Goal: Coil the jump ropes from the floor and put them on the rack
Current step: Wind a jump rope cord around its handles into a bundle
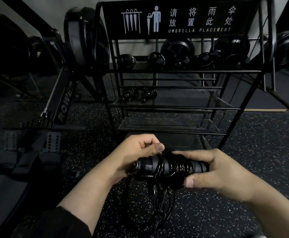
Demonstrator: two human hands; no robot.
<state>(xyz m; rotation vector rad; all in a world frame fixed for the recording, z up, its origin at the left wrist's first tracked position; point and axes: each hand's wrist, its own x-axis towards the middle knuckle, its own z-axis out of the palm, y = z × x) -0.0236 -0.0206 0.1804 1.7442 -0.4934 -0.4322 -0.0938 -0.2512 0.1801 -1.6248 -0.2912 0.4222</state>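
jump rope [171, 166], black, handles bundled and cord wound round them, held level above the speckled floor [226, 212] near the rack [174, 107]; left hand [136, 155] grip curled round its left end, right hand [221, 176] grip pinching its right end; loose cord [159, 200] hanging below.

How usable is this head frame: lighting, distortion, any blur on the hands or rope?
Head view: dim, low-contrast light; the black jump rope blends into the dark speckled floor. Left hand and right hand are sharp and the brightest things. Wide-angle distortion bows the rack uprights outward. The white sign lettering stays legible.
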